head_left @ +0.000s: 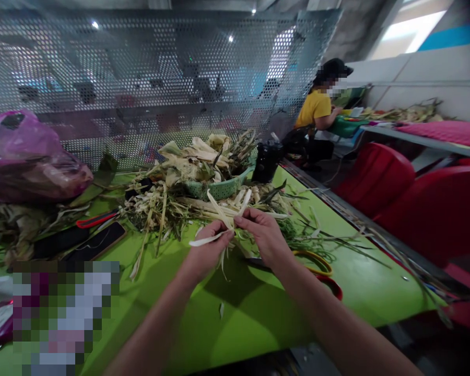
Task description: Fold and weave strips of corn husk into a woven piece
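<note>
Pale strips of dried corn husk (220, 210) cross between my two hands above the green table. My left hand (211, 245) pinches the strips from the left, and one end sticks out past its fingers. From the right, my right hand (261, 232) grips them between thumb and fingertips, close to the left fingertips. Thin ends dangle below the hands. Under my right wrist lie scissors (323, 269) with yellow and red handles, their blades partly hidden by the hand. A heap of dried husks (203, 156) fills a green basket (219, 189) just beyond my hands.
A pink plastic bag (31, 156) sits at the left, near a red-handled tool (97, 219) and a dark phone-like slab (96, 243). A black container (266, 161) stands by the basket. Red chairs (376, 180) line the right side. Another person (317, 109) sits at a farther table.
</note>
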The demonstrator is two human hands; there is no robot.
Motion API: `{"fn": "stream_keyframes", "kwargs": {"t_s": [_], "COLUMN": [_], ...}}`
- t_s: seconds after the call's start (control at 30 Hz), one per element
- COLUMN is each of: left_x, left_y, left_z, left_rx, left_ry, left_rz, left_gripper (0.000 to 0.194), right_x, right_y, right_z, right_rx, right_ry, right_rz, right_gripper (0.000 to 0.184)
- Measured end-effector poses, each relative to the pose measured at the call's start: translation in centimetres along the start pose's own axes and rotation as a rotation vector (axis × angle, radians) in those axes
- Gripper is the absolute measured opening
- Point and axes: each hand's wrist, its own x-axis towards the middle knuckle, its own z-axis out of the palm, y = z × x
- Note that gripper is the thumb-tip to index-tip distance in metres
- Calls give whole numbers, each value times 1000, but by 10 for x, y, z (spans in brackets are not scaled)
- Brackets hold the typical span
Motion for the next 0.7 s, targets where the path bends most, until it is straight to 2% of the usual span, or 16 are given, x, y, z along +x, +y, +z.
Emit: {"fn": "stream_keyframes", "kwargs": {"t_s": [0.1, 0.23, 0.33, 0.47, 0.57, 0.7], "left_x": [0, 1, 1, 0, 1, 1], "left_y": [-1, -2, -1, -4, -7, -7], "left_z": [-2, -4, -2, 0, 1, 3], "left_rx": [96, 231, 248, 219, 183, 108], "left_ry": [33, 73, 51, 6, -14, -43], "left_rz": [4, -16, -18, -42, -65, -61], "left_gripper": [18, 15, 13, 13, 13, 13], "right_x": [1, -1, -1, 2, 2, -3], "right_y": [-3, -10, -10, -7, -7, -10], "right_z": [-3, -8, -8, -5, -3, 4], "right_rx": [-198, -473, -590, -596, -541, -562], "right_ry": [31, 158, 62, -49, -67, -98], "right_rz": [-47, -294, -435, -418, -377, -424], "right_gripper": [27, 19, 13, 5, 5, 8]}}
